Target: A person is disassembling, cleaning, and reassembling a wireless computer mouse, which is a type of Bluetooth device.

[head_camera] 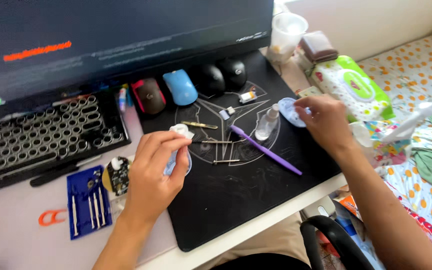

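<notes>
My left hand [157, 165] is closed on a pale blue mouse shell piece [176, 164], with a white wad [180, 130] at its fingertips, over the black desk mat [226, 200]. My right hand [326, 121] grips another pale blue mouse shell part [288, 111] at the mat's right side. Between the hands lie a purple brush [266, 150], a small clear spray bottle [267, 122], tweezers [199, 125] and thin metal tools [216, 142].
Several computer mice, red [148, 96], blue [180, 86] and two black [221, 76], line the monitor base. A keyboard with round keys [41, 135], a blue screwdriver set [88, 202], a small circuit board [118, 175], a wet-wipes pack [353, 86] and a plastic cup [287, 30] surround the mat.
</notes>
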